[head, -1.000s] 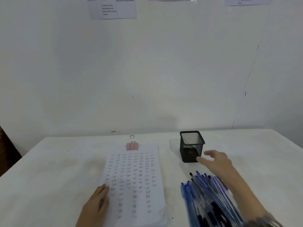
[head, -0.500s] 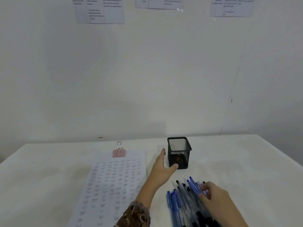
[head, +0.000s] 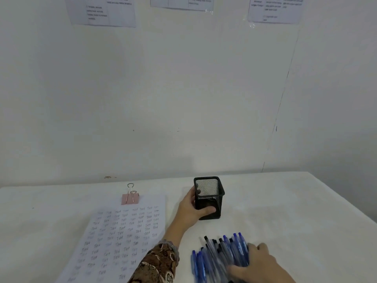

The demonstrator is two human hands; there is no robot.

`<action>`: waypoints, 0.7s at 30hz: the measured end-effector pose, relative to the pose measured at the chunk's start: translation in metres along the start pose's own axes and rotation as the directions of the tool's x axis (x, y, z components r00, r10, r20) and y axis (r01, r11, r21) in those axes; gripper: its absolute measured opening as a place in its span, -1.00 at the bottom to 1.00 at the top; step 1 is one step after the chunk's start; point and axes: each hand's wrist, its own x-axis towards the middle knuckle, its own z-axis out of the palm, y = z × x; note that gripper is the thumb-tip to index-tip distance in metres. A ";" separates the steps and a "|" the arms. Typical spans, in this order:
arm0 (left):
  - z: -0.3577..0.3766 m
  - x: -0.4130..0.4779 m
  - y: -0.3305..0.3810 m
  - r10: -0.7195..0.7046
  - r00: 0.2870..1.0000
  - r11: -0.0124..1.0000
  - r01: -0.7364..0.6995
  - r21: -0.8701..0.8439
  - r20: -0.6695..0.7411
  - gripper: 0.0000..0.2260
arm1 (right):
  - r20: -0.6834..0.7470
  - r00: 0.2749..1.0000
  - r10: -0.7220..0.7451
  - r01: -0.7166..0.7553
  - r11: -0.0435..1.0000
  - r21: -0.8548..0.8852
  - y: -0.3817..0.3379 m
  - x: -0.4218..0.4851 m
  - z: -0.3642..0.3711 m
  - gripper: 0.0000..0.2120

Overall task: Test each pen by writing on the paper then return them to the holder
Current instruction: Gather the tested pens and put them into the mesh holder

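Observation:
A black mesh pen holder (head: 212, 190) stands upright on the white table, and it looks empty. My left hand (head: 190, 209) grips it from the left, thumb across its front face. Several blue and black pens (head: 219, 256) lie in a pile near the front edge, right of centre. My right hand (head: 259, 266) lies on the right side of that pile, fingers curled over some pens. The paper (head: 126, 237), covered in rows of handwritten test marks, lies left of the holder with a pink binder clip (head: 130, 198) at its top.
The white table (head: 295, 211) meets a white wall behind it. Printed sheets (head: 102, 11) are taped high on the wall. The table's right edge runs diagonally at the far right.
My left hand left the paper, crossed to the holder and now grips it. My right hand drew back from the holder down onto the pen pile.

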 end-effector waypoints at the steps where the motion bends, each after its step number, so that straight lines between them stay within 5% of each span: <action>1: 0.001 0.000 0.000 0.011 1.000 1.000 -0.011 0.000 -0.009 -0.34 | 0.005 1.000 0.013 -0.013 0.999 -0.044 -0.002 0.002 -0.001 -0.33; 7: 0.002 -0.004 0.001 0.033 0.999 0.999 -0.032 0.009 -0.037 -0.42 | 0.006 0.998 0.065 -0.065 0.995 -0.080 -0.010 0.008 0.003 -0.16; 21: 0.001 -0.006 0.003 0.050 0.998 0.999 -0.049 0.014 -0.033 -0.47 | -0.026 1.000 0.013 -0.013 1.000 -0.002 -0.010 0.011 0.009 -0.46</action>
